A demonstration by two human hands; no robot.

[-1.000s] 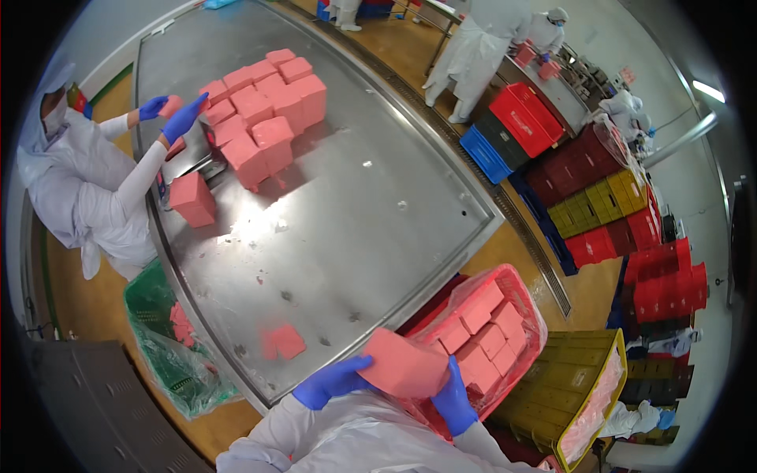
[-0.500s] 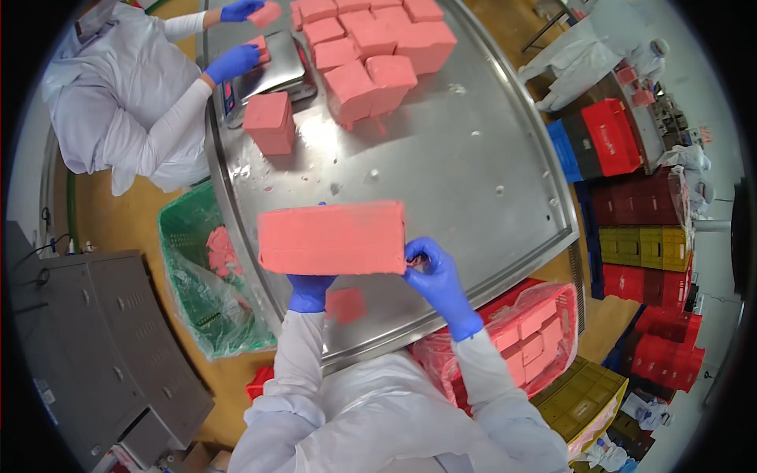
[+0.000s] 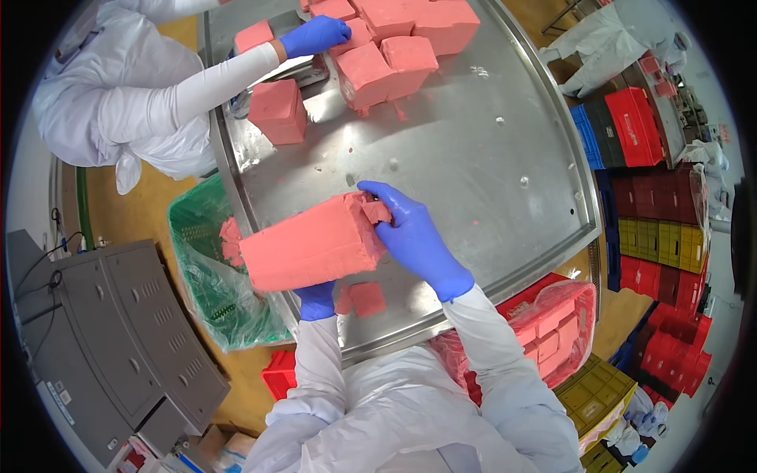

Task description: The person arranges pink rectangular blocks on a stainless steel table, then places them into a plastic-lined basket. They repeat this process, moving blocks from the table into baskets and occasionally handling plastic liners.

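Note:
A long pink block [image 3: 303, 240], like a meat loaf, is held tilted above the steel table, its left end over the green basket's edge. My left hand [image 3: 317, 299] supports it from beneath; the fingers are mostly hidden behind the block. At its rough right end, my right hand [image 3: 422, 248] is closed on a loose pink flap [image 3: 378, 211]. Something dark shows between those fingertips, too small to make out. Thin pink scraps [image 3: 367, 299] lie on the table just beyond my apron.
Lined with plastic, a green basket [image 3: 189, 260] holds pink scraps at the left. A red crate [image 3: 587, 315] of pink blocks stands at the right. Across the steel table [image 3: 473, 189], a co-worker's gloved hand [image 3: 315, 36] touches stacked blocks [image 3: 386, 71] near a scale.
The block has turned, its right end swinging away from me and its left end dropping nearer. My right hand moved up over that end, onto the flap. The co-worker's hand reached right to the stack.

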